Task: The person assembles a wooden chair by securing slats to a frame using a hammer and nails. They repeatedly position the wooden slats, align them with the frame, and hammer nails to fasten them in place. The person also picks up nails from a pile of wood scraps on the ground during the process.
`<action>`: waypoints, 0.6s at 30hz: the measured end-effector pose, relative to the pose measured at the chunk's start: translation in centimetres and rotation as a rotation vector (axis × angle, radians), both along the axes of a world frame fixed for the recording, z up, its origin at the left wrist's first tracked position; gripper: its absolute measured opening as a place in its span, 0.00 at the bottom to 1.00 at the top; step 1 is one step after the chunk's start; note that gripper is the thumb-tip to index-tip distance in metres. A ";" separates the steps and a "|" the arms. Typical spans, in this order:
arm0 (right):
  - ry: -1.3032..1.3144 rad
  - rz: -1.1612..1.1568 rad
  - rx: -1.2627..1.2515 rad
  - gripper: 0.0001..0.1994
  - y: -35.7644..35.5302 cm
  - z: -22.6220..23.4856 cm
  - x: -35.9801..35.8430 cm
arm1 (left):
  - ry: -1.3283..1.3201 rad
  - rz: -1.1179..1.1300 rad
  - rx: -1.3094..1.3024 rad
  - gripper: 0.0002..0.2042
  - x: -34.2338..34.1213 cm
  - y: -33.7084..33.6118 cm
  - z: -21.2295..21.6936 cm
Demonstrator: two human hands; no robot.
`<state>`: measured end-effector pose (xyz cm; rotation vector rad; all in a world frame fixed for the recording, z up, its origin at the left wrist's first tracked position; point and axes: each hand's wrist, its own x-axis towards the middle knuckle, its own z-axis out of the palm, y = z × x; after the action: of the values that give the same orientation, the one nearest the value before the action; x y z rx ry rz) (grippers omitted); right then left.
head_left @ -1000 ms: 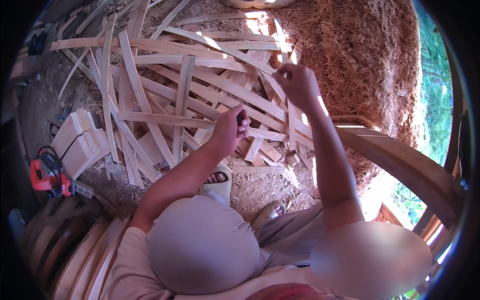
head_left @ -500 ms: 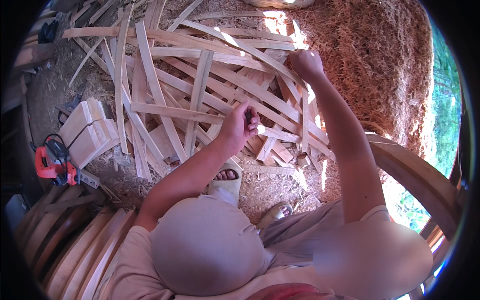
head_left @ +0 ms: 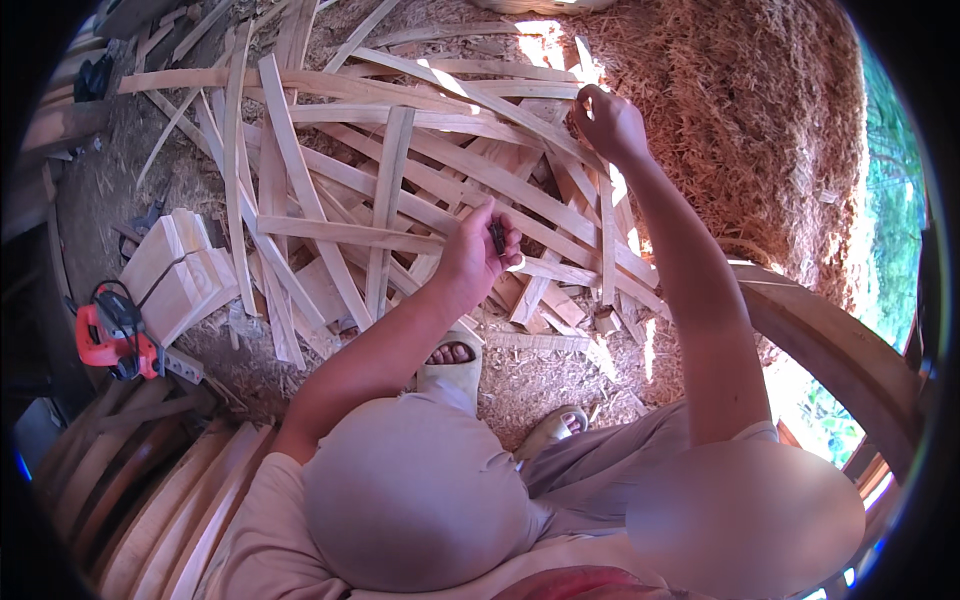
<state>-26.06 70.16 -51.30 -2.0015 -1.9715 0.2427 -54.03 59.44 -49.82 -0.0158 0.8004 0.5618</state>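
Left hand [head_left: 478, 255] curled round dark object [head_left: 498, 237] | right hand [head_left: 610, 122] curled, contents unclear | tool [head_left: 94, 336]: any writing indistinct

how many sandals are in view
2: the left sandal, below the left hand, and the right sandal, lower and farther right, partly covered by the trouser leg. Others could be hidden under the wood strips.
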 end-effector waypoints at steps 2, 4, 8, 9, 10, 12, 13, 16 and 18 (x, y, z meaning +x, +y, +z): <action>0.273 -0.284 -0.060 0.10 -0.4 3.7 -1.8 | 0.075 -0.014 0.029 0.18 0.3 0.0 0.3; 0.600 -0.293 -0.039 0.11 -3.1 6.3 -3.4 | 0.105 -0.008 0.041 0.18 0.9 -0.1 0.5; 0.612 -0.128 -0.495 0.11 -9.5 12.7 -10.1 | 0.077 0.057 0.040 0.20 1.3 -0.1 0.3; 0.718 -0.164 -0.535 0.13 -11.2 11.1 -10.7 | 0.109 0.059 0.014 0.19 2.1 0.0 1.2; 0.595 -0.142 -0.600 0.14 -11.5 11.5 -11.1 | 0.146 0.069 -0.012 0.19 2.6 0.2 2.1; 0.604 -0.131 -0.557 0.14 -12.6 11.1 -11.5 | 0.128 0.057 -0.028 0.18 2.9 0.1 1.3; 0.649 -0.168 -0.569 0.16 -12.7 11.3 -10.9 | 0.119 0.054 -0.037 0.17 2.9 0.0 0.8; 0.739 -0.278 -0.515 0.19 -11.9 11.2 -8.2 | -0.009 -0.020 -0.014 0.17 1.7 -0.5 -1.1; 0.585 -0.445 -0.476 0.13 -10.5 8.5 -3.3 | 0.048 -0.034 -0.046 0.16 1.9 -0.6 -0.3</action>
<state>-29.32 59.70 -42.83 -2.2285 -1.1449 1.1197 -52.14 58.87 -50.11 -0.0306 0.8588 0.5128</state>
